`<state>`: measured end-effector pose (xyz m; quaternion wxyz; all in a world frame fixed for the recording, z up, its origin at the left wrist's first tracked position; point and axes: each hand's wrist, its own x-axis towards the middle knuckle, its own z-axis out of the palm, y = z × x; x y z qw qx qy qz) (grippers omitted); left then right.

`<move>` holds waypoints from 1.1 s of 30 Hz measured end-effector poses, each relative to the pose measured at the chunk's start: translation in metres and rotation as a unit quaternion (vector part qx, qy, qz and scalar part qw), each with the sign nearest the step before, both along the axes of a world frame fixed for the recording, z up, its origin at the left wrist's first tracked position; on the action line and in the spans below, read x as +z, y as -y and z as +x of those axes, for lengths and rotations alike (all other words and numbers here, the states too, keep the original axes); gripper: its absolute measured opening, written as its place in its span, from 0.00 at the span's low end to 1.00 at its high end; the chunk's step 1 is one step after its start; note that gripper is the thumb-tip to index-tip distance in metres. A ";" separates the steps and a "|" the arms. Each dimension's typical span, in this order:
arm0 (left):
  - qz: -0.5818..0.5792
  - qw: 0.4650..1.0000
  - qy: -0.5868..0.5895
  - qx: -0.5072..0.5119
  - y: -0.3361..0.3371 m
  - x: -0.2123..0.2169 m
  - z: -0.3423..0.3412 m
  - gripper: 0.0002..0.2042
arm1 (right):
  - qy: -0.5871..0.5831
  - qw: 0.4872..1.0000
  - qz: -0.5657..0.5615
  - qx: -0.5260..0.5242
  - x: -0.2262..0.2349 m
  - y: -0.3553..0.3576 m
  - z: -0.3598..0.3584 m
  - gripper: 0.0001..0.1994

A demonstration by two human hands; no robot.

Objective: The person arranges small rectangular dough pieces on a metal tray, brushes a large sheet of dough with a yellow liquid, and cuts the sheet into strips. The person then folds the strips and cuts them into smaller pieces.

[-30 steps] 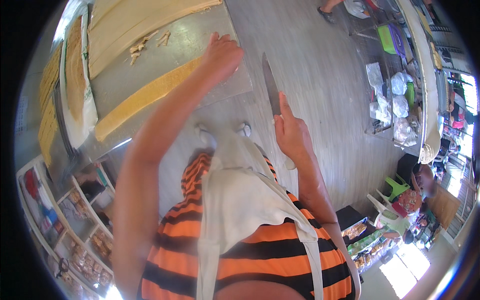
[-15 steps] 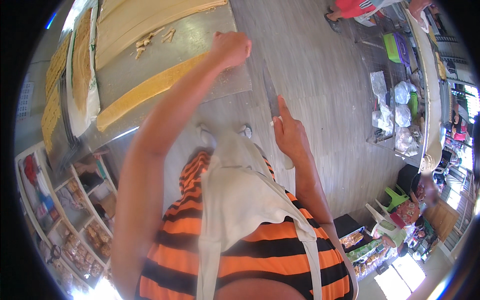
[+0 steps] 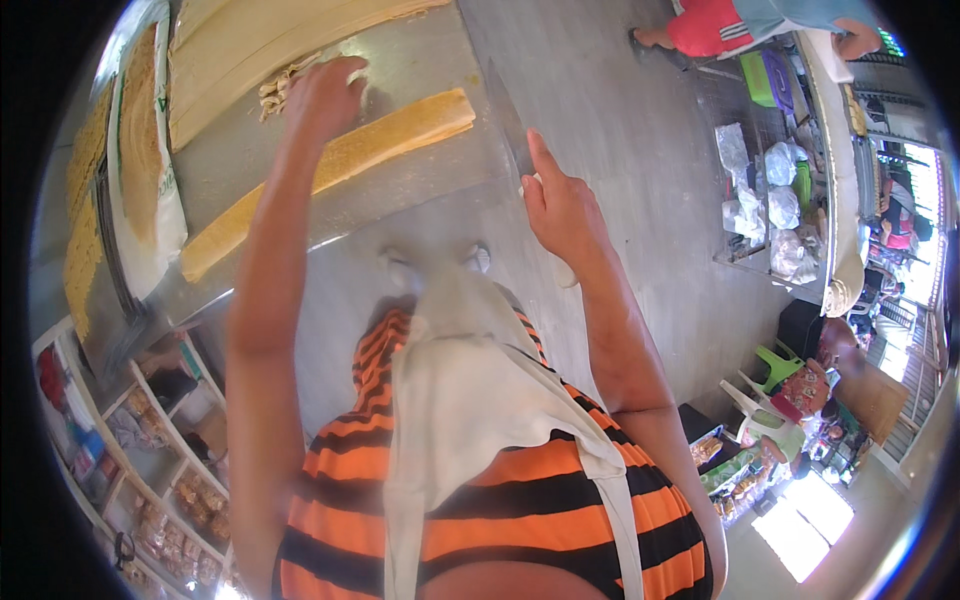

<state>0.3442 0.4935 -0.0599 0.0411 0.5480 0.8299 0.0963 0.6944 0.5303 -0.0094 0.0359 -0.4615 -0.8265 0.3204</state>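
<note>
The left hand (image 3: 325,95) curls onto cut pieces beyond the long yellow folded dough strip (image 3: 330,175); the right hand (image 3: 560,205) grips a steel knife (image 3: 508,120), forefinger extended, ready for slicing.

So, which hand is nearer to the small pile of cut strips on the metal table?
Left. The left hand rests on the cut strips; the right hand, holding a knife, is well off to their right.

Left hand (image 3: 322,95) rests on the table (image 3: 420,60), over cut pieces (image 3: 275,92) at its far left. Dough strip (image 3: 330,170) runs just right of and below that hand, across the table. Dough sheet (image 3: 260,40) lies beyond it. Right hand (image 3: 560,205) grips knife (image 3: 508,120), blade just right of the strip's end. Shelves (image 3: 150,450) lower left.
</note>
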 end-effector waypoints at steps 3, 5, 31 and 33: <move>-0.081 0.994 0.072 0.002 -0.025 0.018 0.025 0.18 | 0.068 0.998 0.001 0.016 0.008 0.005 -0.014 0.30; -0.029 0.993 0.081 -0.077 -0.020 0.015 0.061 0.20 | 0.086 0.996 -0.013 0.022 0.011 0.006 -0.025 0.30; 0.120 0.982 0.080 -0.121 -0.010 -0.020 0.111 0.12 | 0.165 0.985 0.013 0.056 -0.001 0.015 -0.056 0.30; 0.085 0.984 0.091 -0.125 -0.011 -0.020 0.111 0.14 | 0.169 0.984 0.003 0.057 -0.002 0.013 -0.059 0.31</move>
